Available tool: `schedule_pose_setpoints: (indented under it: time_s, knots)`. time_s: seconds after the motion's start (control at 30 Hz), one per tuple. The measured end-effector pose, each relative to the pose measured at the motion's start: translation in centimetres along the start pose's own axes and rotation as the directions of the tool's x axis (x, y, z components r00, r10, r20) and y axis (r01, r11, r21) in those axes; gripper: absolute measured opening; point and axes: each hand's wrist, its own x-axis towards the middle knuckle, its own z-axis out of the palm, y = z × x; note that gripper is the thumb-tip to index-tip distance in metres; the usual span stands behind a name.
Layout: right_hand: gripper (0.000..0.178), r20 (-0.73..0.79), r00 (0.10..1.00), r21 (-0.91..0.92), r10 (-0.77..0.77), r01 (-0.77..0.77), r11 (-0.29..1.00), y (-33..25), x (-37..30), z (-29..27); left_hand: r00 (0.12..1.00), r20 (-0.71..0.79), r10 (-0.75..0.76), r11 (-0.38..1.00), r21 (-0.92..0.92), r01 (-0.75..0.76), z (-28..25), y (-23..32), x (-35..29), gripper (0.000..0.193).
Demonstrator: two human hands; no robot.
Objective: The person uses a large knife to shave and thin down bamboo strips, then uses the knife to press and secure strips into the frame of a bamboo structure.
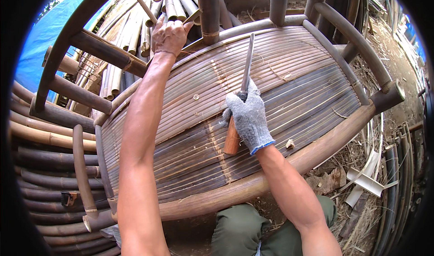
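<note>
Bamboo bench (334, 136): beneath the fingers of the right hand (248, 116) and reaching past those of the left hand (169, 35), probably so that its frame lies within reach of both.
Bare fingers: on the left, curled in beside a thin stick (142, 4); tips hidden, so what they grip, if anything, I cannot tell.
Gloved fingers: on the right, closed round a knife (248, 59) high on its wooden handle (231, 138), likely for control; the glove presumably guards the skin.
Blade: pointing away beyond those fingers, seemingly to keep it clear of the body.
Chip: a pale shaving (290, 144) right of the glove, loose on the slats.
</note>
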Motion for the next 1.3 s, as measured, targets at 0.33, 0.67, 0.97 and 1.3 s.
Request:
schedule_pose_setpoints:
  time_s: [0.33,0.67,0.97,1.3]
  knots:
    - [0.074,-0.02,0.999,-0.11,-0.035,0.033,0.993,1.4,0.7,-0.8,0.975,0.179,-0.132,0.991,-0.013,0.136,-0.6,1.2,0.8,0.053]
    - [0.076,0.019,0.999,-0.09,0.028,-0.026,0.996,0.8,0.1,-0.8,0.834,0.51,-0.21,0.978,0.11,0.179,-2.6,1.2,2.8,0.061]
    - [0.079,0.308,0.748,-0.663,-0.587,0.612,0.431,-5.5,-1.8,-1.0,0.92,0.349,-0.179,0.958,0.273,0.083,-2.2,1.9,-0.7,0.069]
    - [0.039,0.369,0.912,-0.927,-0.179,0.349,-0.134,-7.5,10.2,4.1,0.924,0.346,-0.166,0.985,0.01,0.173,-2.6,-2.2,-13.4,0.08]
